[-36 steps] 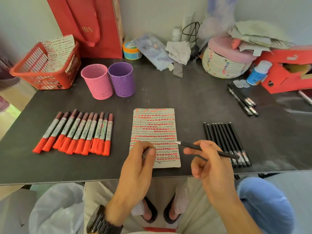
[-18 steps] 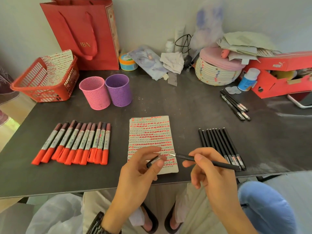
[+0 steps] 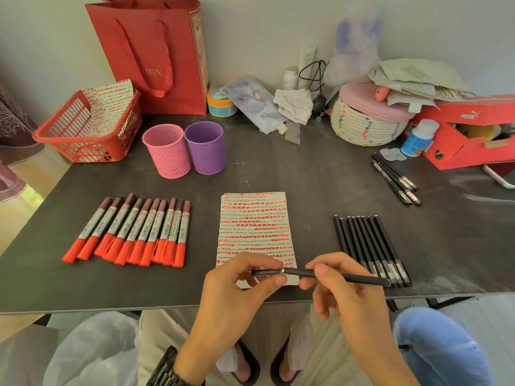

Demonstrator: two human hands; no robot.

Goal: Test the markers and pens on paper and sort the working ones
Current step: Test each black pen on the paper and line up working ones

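A black pen (image 3: 354,277) lies level over the table's front edge, held by my right hand (image 3: 345,296) around its barrel. My left hand (image 3: 239,296) pinches the pen's black cap (image 3: 266,272), which sits on the pen's tip. Just behind the hands lies the test paper (image 3: 255,227), covered in rows of red and black marks. Several red-capped markers (image 3: 133,232) lie in a row on the left. Several black pens (image 3: 367,246) lie in a row on the right. A pink cup (image 3: 167,151) and a purple cup (image 3: 206,147) stand behind the markers.
Three more black pens (image 3: 395,178) lie at the back right beside a red shoebox (image 3: 471,132). A red basket (image 3: 89,129) with marked paper stands at the back left, a red gift bag (image 3: 156,54) behind it. A woven basket (image 3: 367,118) and clutter line the wall.
The cap in my left hand and the pen tip in my right hand were apart; now the cap is on the tip. The camera tilted up slightly.
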